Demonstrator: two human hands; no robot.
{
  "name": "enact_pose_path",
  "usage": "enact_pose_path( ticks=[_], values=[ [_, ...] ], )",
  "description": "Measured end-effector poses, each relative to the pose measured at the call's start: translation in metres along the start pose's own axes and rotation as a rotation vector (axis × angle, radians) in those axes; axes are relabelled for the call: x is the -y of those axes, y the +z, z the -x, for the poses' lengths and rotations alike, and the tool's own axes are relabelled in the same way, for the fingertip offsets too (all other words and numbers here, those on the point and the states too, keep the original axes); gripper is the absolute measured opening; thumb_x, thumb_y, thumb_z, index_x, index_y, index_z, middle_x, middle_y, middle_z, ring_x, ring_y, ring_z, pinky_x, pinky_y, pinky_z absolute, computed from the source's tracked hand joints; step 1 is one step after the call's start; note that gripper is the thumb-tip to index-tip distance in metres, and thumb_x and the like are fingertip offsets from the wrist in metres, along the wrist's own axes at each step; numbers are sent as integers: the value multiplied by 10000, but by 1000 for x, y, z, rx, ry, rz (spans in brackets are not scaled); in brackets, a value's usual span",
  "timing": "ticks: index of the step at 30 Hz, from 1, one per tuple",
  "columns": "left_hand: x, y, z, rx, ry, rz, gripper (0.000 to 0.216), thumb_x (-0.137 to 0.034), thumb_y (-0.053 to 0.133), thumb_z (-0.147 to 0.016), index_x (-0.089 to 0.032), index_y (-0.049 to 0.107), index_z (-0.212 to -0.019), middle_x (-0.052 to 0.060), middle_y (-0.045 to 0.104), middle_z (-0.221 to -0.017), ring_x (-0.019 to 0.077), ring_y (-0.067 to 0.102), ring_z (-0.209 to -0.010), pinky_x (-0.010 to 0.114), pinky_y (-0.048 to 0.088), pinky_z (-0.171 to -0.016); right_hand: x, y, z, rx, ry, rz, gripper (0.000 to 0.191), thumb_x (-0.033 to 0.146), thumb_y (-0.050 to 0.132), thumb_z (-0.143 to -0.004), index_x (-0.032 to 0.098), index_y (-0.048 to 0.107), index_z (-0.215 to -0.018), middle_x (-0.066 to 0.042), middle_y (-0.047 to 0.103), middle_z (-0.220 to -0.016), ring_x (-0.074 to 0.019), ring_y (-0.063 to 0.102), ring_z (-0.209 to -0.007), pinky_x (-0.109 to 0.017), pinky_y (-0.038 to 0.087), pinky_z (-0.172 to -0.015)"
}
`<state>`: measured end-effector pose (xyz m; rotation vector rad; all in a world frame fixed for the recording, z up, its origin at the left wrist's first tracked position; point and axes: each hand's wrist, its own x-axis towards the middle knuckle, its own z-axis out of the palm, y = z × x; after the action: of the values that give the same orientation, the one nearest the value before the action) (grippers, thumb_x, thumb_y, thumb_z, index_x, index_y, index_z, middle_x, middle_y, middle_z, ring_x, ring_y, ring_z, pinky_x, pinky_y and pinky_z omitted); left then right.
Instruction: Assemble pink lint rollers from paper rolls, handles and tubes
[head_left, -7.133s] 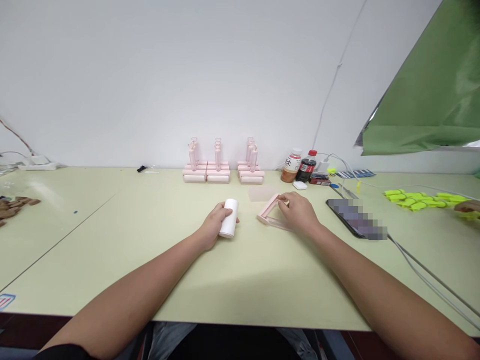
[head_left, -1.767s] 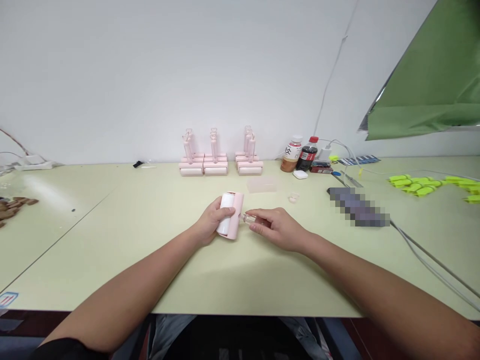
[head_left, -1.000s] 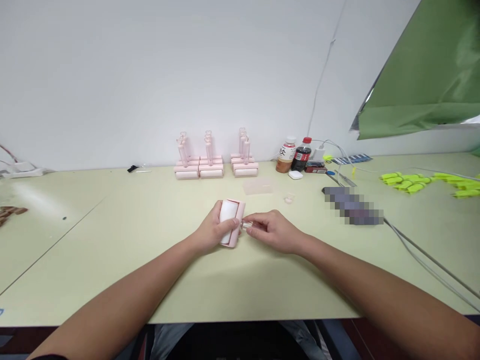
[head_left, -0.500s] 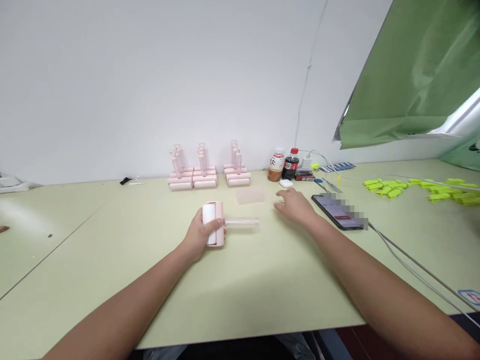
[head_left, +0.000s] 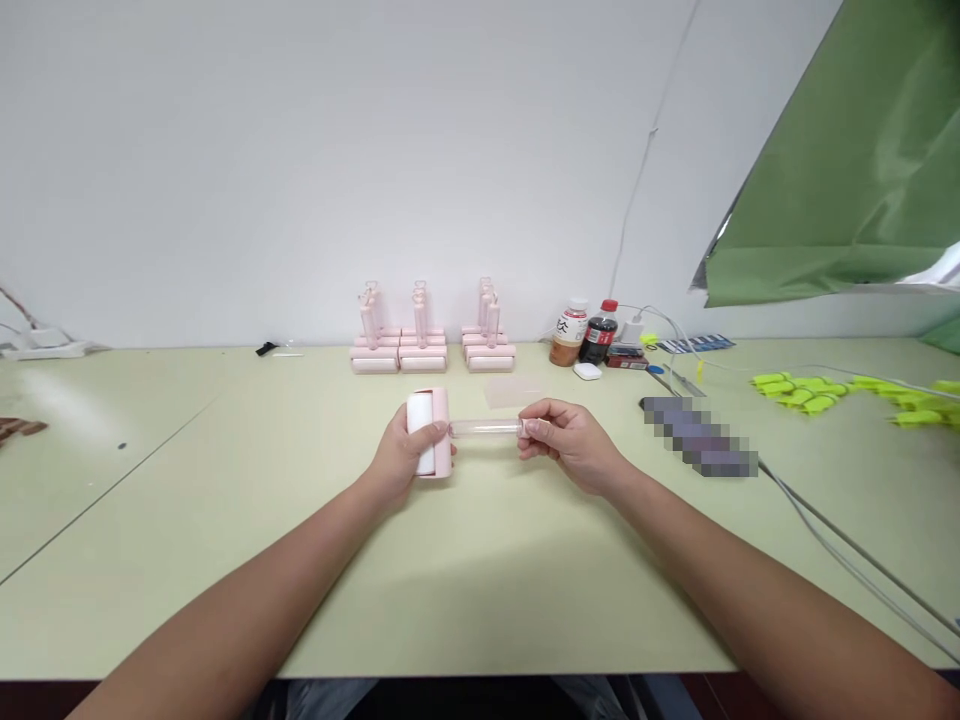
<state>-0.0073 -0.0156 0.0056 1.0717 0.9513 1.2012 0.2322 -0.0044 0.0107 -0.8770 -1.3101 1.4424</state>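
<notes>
A pink lint roller (head_left: 441, 432) with a white roll and a clear tube handle lies sideways between both hands, just over the table. My left hand (head_left: 397, 455) is wrapped round its head, thumb across the front. At the other end, the fingertips of my right hand (head_left: 574, 442) pinch the tip of the handle, whose small end piece is partly covered. Behind it, a pale pink translucent sheet (head_left: 514, 391) lies flat on the table. Several similar lint rollers (head_left: 422, 345) stand in rows along the wall, handles up.
At the back stand a brown drink bottle (head_left: 568, 335) and a cola bottle (head_left: 598, 335), with a white case (head_left: 587, 371) before them. A blurred phone (head_left: 701, 437), cables and several neon-yellow pieces (head_left: 802, 390) lie to the right. A power strip (head_left: 49, 345) sits far left.
My right hand has moved left from open space and closed on the end of the lint roller's handle. My left hand keeps its hold on the head. The view has shifted slightly.
</notes>
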Motion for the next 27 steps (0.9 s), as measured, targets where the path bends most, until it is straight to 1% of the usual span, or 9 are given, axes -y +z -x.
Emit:
enact_pose_path(
  ticks=[3, 5, 9, 11, 12, 14, 17, 23, 27],
  values=[
    [-1, 2, 2, 15, -11, -41, 545, -411, 785, -650, -205, 455, -1032, 10, 617, -838, 184, 651, -645, 302, 522, -537, 1, 1, 2, 47, 7, -24, 311, 376, 815, -676, 163, 610, -774, -5, 632, -732, -113, 604, -560, -244, 535, -456],
    [-2, 3, 4, 29, -11, -63, 544, -410, 783, -657, -205, 451, -1037, 13, 613, -837, 185, 649, -644, 301, 522, -535, 0, 2, 4, 124, 30, -44, 294, 380, 788, -711, 164, 608, -798, -42, 661, -895, -97, 592, -543, -233, 522, -418],
    [-4, 5, 7, 45, -23, -111, 551, -420, 783, -654, -202, 439, -1025, 13, 603, -834, 187, 646, -632, 298, 520, -521, 3, 4, 11, 351, 134, -93, 365, 414, 678, -829, 202, 618, -1120, -129, 569, -1302, -161, 667, -775, -334, 603, -607],
    [-6, 6, 8, 46, -36, -124, 578, -421, 790, -642, -201, 435, -1042, 10, 595, -842, 186, 647, -625, 297, 520, -518, 5, 5, 14, 415, 157, -139, 374, 439, 629, -867, 209, 609, -1161, -128, 515, -1365, -209, 664, -900, -400, 600, -695],
    [-6, 6, 8, 43, -43, -126, 594, -422, 792, -638, -202, 432, -1057, 10, 591, -849, 186, 648, -624, 298, 520, -516, 6, 5, 15, 421, 154, -158, 361, 455, 607, -880, 197, 621, -1133, -126, 542, -1319, -211, 658, -902, -410, 591, -713],
    [-7, 8, 9, 40, -52, -129, 616, -424, 793, -636, -204, 427, -1080, 10, 582, -864, 188, 651, -624, 298, 521, -510, 7, 6, 16, 409, 135, -171, 367, 499, 566, -896, 169, 644, -1035, -106, 635, -1065, -183, 642, -795, -389, 567, -697],
    [-7, 10, 11, 50, -55, -139, 612, -429, 788, -641, -206, 423, -1080, 9, 576, -866, 192, 654, -619, 296, 517, -498, 9, 8, 16, 379, 103, -190, 391, 547, 550, -888, 166, 634, -855, -34, 571, -762, -156, 573, -654, -339, 510, -605],
    [-2, 13, 12, 18, -55, -163, 597, -427, 791, -635, -208, 431, -1058, 5, 585, -846, 197, 656, -610, 299, 514, -493, 7, 15, 15, 293, 132, -244, 430, 528, 589, -870, 165, 522, -649, 28, 397, -636, -117, 448, -555, -252, 336, -485],
    [-1, 13, 11, 53, -75, -140, 608, -439, 794, -647, -214, 439, -1086, 3, 610, -846, 189, 655, -615, 307, 520, -526, 8, 13, 13, 295, 148, -270, 453, 521, 583, -879, 158, 479, -629, 41, 384, -619, -88, 394, -509, -231, 282, -466]
  ],
)
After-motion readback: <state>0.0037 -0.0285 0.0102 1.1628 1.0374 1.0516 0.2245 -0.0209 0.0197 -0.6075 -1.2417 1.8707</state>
